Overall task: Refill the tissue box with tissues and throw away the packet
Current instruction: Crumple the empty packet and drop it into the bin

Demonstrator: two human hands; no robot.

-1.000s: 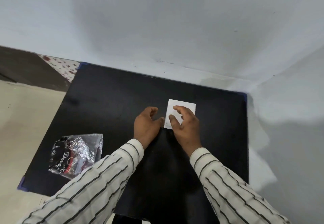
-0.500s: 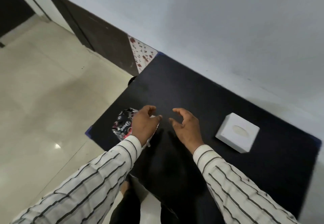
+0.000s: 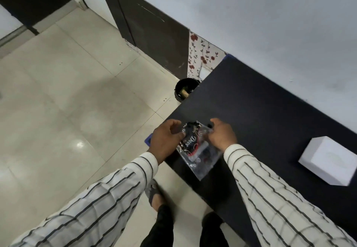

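A crinkled clear plastic packet (image 3: 195, 148) with black, white and red print lies at the near left corner of the black table (image 3: 260, 111). My left hand (image 3: 166, 140) grips its left edge and my right hand (image 3: 222, 133) grips its upper right edge. The white tissue box (image 3: 330, 163) stands on the table at the right, apart from both hands, its top opening facing up.
A small black bin (image 3: 184, 90) stands on the tiled floor just beyond the table's left edge, below a floral panel (image 3: 202, 59). A dark door (image 3: 154, 34) lies behind it. My feet (image 3: 154, 194) show below the table's near edge.
Both hands left the tissue box and moved left to the packet, then closed on it. The view swung left, so the box now sits at the right.
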